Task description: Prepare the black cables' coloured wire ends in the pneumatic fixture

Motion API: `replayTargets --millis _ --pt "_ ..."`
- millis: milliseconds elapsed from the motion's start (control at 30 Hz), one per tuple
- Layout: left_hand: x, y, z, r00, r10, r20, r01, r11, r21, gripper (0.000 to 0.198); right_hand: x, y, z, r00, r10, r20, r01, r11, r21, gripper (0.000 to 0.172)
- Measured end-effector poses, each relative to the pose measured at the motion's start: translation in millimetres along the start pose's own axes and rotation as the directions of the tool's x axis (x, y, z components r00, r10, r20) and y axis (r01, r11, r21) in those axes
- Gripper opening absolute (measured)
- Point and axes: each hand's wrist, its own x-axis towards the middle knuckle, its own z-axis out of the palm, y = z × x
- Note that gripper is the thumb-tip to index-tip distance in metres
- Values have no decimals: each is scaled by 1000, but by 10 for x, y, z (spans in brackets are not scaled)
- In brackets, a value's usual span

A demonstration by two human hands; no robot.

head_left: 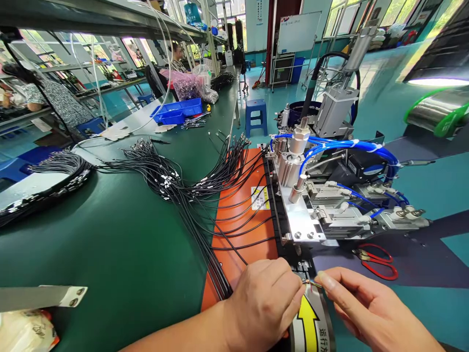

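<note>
Both hands sit at the bottom edge, right at the front of the machine. Left hand and right hand are each pinched shut on the thin wire ends between them, fingertips almost touching. Loose black cables fan across the orange belt, red scissors just right.

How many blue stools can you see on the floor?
1. The blue stool stands on the teal floor just past the far end of the green table, left of the machine. More may be hidden behind the shelves and tables.
</note>
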Motion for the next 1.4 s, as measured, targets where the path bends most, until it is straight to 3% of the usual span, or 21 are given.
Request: replayTargets --millis 567,933,1400 --pt "-3 -8 18 1000 -2 -18 3 1000 13 24 -39 -87 20 997 -66 48 64 998 27 41" --pt "-25 1 -1 998 -54 14 54 998 -26 16 29 60 42 992 -115 48 114 993 31 38" --pt "-18 12 -15 997 -76 20 77 995 -62 17 25 -49 81 987 -149 54 144 986 86 34"
